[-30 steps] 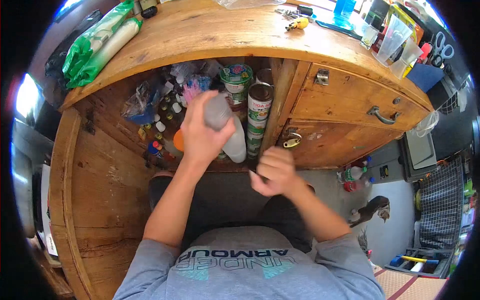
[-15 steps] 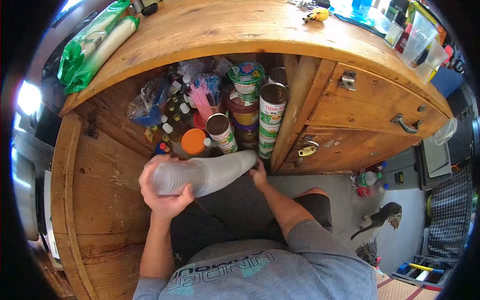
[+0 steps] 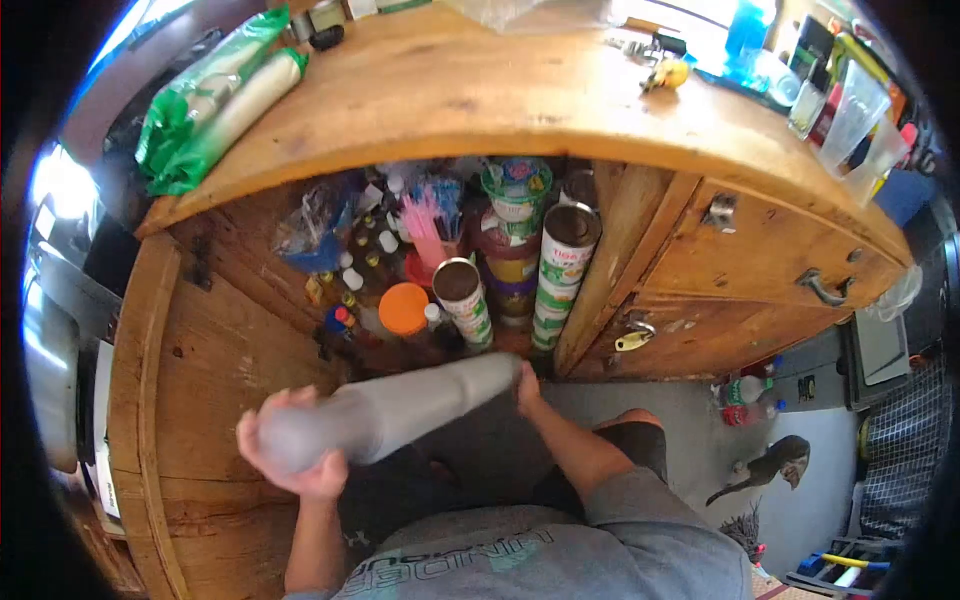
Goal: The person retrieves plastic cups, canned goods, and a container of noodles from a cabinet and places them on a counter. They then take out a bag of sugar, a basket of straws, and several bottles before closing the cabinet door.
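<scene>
Open wooden cupboard [image 3: 215, 330] before me: tall stacked tins [image 3: 562, 270], orange-lidded jar [image 3: 404, 308], pink straws [image 3: 428, 222], small capped bottles [image 3: 372, 250]. Green plastic-wrapped rolls [image 3: 215, 95] lie on my wooden countertop [image 3: 480, 90]. Grey cat [image 3: 765, 465] on floor.

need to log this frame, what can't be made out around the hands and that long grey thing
- Grey bottle, head view: motion-blurred, no label or cap detail.
- Left hand: fingers smeared by blur, grip unclear.
- Right hand: mostly hidden behind the bottle's end.
- Tall can: label too small to read.
</scene>
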Demonstrator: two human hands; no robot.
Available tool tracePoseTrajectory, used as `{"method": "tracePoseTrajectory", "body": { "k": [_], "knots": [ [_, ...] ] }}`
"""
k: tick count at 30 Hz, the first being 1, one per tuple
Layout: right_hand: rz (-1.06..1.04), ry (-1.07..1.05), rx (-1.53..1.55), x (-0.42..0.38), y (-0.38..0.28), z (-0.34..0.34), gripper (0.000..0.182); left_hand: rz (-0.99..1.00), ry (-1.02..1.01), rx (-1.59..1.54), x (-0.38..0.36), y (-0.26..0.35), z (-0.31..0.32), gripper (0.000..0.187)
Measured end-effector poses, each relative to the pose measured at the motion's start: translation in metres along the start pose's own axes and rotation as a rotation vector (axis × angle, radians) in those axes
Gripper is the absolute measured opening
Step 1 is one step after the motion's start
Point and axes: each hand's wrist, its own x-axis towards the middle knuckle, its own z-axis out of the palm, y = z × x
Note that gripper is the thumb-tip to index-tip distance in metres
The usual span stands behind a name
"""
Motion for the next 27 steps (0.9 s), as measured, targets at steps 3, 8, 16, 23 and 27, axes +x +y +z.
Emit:
{"method": "tracePoseTrajectory", "body": {
  "k": [3, 8, 16, 23, 27],
  "knots": [
    [0.036, -0.168, -0.023, -0.051, -0.009, -0.01, 0.06, 0.038, 0.229, -0.058, 0.049, 0.05, -0.007, 0.096],
    [0.103, -0.406, -0.093, -0.164, -0.088, 0.013, 0.064, 0.023, 0.172, -0.127, 0.168, 0.157, -0.024, 0.09],
    [-0.255, -0.967, 0.281, -0.296, -0.223, 0.137, 0.041, 0.234, 0.158, -0.311, 0.295, 0.196, 0.016, 0.063],
    [-0.475, -0.933, 0.048, -0.384, -0.357, 0.208, 0.035, 0.292, 0.006, -0.34, 0.382, 0.239, 0.103, 0.055],
    [-0.734, -0.861, 0.037, -0.413, -0.405, 0.227, 0.032, 0.294, -0.083, -0.35, 0.389, 0.259, 0.149, 0.05]
  ]
}}
